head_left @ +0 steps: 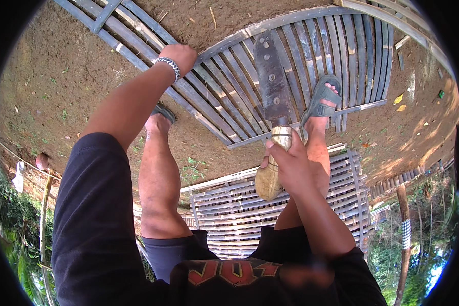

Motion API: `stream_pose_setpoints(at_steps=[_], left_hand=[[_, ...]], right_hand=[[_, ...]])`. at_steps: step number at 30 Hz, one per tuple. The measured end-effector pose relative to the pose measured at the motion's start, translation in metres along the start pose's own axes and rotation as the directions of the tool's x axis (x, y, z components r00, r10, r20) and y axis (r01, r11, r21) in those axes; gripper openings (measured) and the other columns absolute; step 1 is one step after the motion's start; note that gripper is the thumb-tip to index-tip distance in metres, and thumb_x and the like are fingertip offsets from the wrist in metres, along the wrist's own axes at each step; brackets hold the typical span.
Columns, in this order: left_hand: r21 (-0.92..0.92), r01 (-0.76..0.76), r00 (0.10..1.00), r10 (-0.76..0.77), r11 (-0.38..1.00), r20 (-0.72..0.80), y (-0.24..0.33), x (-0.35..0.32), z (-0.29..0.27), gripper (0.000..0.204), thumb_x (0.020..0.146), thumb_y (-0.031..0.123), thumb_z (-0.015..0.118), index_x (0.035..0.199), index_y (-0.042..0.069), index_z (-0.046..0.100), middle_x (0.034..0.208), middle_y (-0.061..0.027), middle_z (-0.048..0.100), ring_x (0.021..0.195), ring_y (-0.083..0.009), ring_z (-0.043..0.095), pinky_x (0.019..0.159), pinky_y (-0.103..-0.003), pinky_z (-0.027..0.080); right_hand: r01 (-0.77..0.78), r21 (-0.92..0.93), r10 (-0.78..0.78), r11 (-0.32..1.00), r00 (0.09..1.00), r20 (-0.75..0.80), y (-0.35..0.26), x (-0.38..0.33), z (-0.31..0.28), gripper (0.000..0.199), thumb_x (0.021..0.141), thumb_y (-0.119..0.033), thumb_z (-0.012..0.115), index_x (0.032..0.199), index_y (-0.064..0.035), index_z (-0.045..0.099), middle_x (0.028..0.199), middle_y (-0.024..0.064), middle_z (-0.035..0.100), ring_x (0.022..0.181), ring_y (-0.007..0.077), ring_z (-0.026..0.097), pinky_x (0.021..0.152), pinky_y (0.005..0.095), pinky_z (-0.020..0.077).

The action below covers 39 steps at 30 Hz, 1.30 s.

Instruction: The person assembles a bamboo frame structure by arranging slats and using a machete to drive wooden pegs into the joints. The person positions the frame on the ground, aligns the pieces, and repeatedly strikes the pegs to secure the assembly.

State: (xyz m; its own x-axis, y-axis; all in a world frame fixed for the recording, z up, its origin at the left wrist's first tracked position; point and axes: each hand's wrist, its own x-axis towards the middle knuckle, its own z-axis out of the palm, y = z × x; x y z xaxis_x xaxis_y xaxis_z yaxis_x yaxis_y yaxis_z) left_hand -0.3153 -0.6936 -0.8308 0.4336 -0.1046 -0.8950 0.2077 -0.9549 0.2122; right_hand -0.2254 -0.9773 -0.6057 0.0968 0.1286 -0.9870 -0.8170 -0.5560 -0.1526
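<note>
Bamboo rails slant down from the upper left, meeting the left hand, whose wrist wears a silver chain-link bracelet. That hand is curled into a loose fist at the rail's edge, its knuckles outward; whether the fingers hook around anything I cannot tell. Below it, the left sandal shows partly behind the forearm.

Rightward spreads a bamboo-slat panel, low over bare earth. Above its middle lies the machete, its broad dark blade pointing away from the body and leaning slightly left, so its long axis runs roughly along the slats beneath. Whether steel touches bamboo is not clear.

The right hand is closed firmly around the pale wooden handle, thumb laid along it, the rounded butt jutting toward the body. The blade thus extends straight ahead from this grip, well apart from the left fist. Just right of the blade, the right sandal stands on the slats.
</note>
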Motion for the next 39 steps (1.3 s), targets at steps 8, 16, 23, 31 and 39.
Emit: stream_pose_setpoints(at_steps=[8,16,23,31,39], left_hand=[[-0.215,0.143,0.987,-0.155,0.966,-0.037,-0.012,0.028,0.030,0.025,0.085,0.011,0.058,0.099,0.000,0.075,0.106,-0.0223,0.073,0.102,-0.0367,0.071,0.088,-0.043,0.057],[-0.886,0.356,0.814,-0.366,-0.298,0.451,-0.011,0.036,0.083,0.022,0.095,0.013,0.057,0.079,0.002,0.067,0.058,-0.0041,0.061,0.049,-0.0169,0.057,0.045,-0.031,0.044],[-0.482,0.008,0.734,-0.322,-0.876,0.598,0.016,0.020,0.076,0.022,0.098,0.009,0.056,0.076,0.005,0.059,0.053,0.0038,0.049,0.044,-0.0060,0.041,0.042,-0.024,0.032],[-0.654,0.035,0.800,-0.371,-0.756,0.472,0.014,0.020,0.101,0.022,0.098,0.014,0.059,0.082,0.002,0.066,0.059,0.0011,0.053,0.049,-0.0096,0.048,0.047,-0.027,0.038],[-0.680,0.086,0.864,-0.395,0.728,-0.313,-0.023,0.000,0.083,0.026,0.092,0.031,0.062,0.093,0.008,0.076,0.085,-0.0180,0.072,0.085,-0.0363,0.069,0.082,-0.045,0.054]], right_hand=[[0.010,0.022,-0.010,1.000,1.000,0.011,0.013,0.000,-0.001,0.034,0.097,-0.009,0.064,0.125,0.0010,0.047,0.090,0.0059,0.059,0.067,0.0138,0.063,0.062,0.0300,0.0513],[-0.001,-0.003,0.001,1.000,1.000,0.013,0.024,-0.002,0.000,0.037,0.096,-0.009,0.064,0.127,0.0022,0.046,0.090,0.0062,0.060,0.067,0.0139,0.062,0.062,0.0304,0.0523],[0.035,-0.052,-0.034,0.998,0.999,0.030,0.020,-0.008,0.003,0.039,0.096,-0.008,0.063,0.129,0.0025,0.046,0.091,0.0058,0.059,0.068,0.0135,0.062,0.063,0.0297,0.0523],[0.022,-0.085,-0.017,0.996,0.998,0.060,0.030,-0.013,0.001,0.040,0.097,-0.007,0.063,0.131,0.0023,0.045,0.094,0.0062,0.059,0.070,0.0122,0.061,0.064,0.0298,0.0519],[0.038,-0.069,-0.028,0.997,0.990,0.137,0.052,0.025,0.045,0.037,0.097,-0.015,0.067,0.124,-0.0013,0.046,0.090,0.0048,0.059,0.068,0.0125,0.061,0.062,0.0315,0.0516]])
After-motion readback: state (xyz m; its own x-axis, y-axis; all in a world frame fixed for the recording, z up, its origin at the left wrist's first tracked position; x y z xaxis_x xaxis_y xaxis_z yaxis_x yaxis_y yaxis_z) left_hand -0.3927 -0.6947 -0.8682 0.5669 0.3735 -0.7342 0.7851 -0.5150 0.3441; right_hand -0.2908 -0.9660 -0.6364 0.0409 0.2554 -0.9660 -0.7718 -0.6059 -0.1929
